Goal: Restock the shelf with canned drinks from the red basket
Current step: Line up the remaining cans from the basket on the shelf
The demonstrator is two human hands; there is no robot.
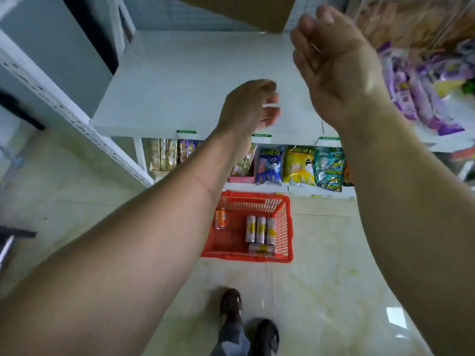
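A red basket [286,222] stands on the floor below the shelf. Inside lie an orange can [220,218] at its left wall and several white-and-yellow cans [260,229] side by side, one more [261,248] crosswise near the front. The white shelf board [185,80] above it is bare. My left hand [248,106] hovers over the shelf's front edge, fingers curled loosely apart, holding nothing. My right hand [331,62] is raised higher over the shelf's right side, fingers bent and apart, with nothing in it.
Snack bags [299,165] fill the lower shelf behind the basket. Purple packets [421,88] lie on the neighbouring shelf at right. A cardboard box [246,11] sits at the shelf's back. A white perforated upright [51,98] runs at left. My feet [246,319] stand on the tiled floor.
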